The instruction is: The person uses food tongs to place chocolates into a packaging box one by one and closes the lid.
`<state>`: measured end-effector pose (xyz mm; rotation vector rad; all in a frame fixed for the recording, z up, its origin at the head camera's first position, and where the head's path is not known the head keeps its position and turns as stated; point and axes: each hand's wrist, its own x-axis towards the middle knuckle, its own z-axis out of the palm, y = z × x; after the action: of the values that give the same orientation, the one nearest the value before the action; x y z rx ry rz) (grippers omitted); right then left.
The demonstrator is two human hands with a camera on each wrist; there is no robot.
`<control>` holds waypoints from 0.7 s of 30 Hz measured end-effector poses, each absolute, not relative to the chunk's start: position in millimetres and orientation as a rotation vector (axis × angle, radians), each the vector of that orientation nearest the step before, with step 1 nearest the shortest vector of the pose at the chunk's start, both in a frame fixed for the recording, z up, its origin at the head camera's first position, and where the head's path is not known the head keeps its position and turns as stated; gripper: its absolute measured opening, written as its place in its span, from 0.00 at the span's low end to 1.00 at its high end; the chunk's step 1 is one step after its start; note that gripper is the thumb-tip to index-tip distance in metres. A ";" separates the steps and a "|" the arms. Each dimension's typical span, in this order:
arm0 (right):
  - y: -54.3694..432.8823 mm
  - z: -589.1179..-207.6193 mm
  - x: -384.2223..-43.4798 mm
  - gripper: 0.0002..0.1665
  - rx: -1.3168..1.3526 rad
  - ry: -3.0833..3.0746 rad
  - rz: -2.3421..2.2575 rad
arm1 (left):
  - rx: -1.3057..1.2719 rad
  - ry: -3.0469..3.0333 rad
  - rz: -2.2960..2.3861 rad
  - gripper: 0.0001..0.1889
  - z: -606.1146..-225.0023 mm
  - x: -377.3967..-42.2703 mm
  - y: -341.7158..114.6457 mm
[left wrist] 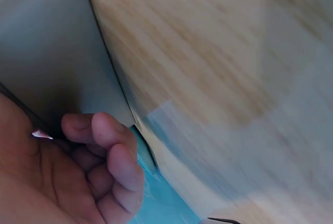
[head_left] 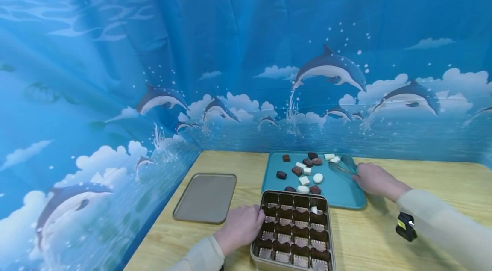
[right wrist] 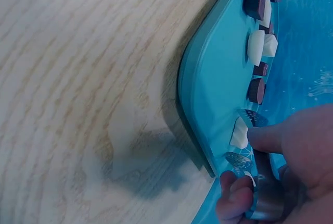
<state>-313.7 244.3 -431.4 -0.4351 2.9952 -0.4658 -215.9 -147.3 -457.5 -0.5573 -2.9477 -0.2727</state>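
Note:
My left hand is at the left rim of a deep metal tin, fingers curled against it. A brown divided insert lines the tin, with one small white piece in an upper right compartment. In the left wrist view the curled fingers lie beside the tin's smooth wall. My right hand grips metal tongs over the teal tray's far right part. In the right wrist view a white chocolate lies between the tongs' spread ends.
Several dark, brown and white chocolates lie scattered over the tray, which stands behind the tin. A flat metal lid lies on the wooden table at left. A blue dolphin-print curtain borders the table's back and left.

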 end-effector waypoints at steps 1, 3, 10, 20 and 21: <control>243.5 -431.8 -314.4 0.13 -0.429 2.991 -0.469 | -0.555 -2.947 -0.271 0.22 -457.7 -216.1 -147.2; 242.1 -432.8 -315.7 0.13 -0.419 2.983 -0.478 | -0.549 -2.950 -0.274 0.22 -458.0 -216.2 -147.0; 241.3 -432.5 -317.5 0.12 -0.430 2.978 -0.473 | -0.555 -2.935 -0.271 0.22 -458.1 -216.3 -145.8; 244.6 -423.3 -306.3 0.11 -0.467 3.024 -0.448 | -0.559 -2.945 -0.277 0.22 -457.2 -215.8 -146.4; 244.3 -420.5 -303.4 0.11 -0.468 3.027 -0.455 | -0.561 -2.942 -0.277 0.22 -456.7 -216.3 -146.3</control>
<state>-303.4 244.3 -420.5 -0.4684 3.0270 -0.4551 -216.3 -146.3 -456.7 -0.5613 -2.9421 -0.2774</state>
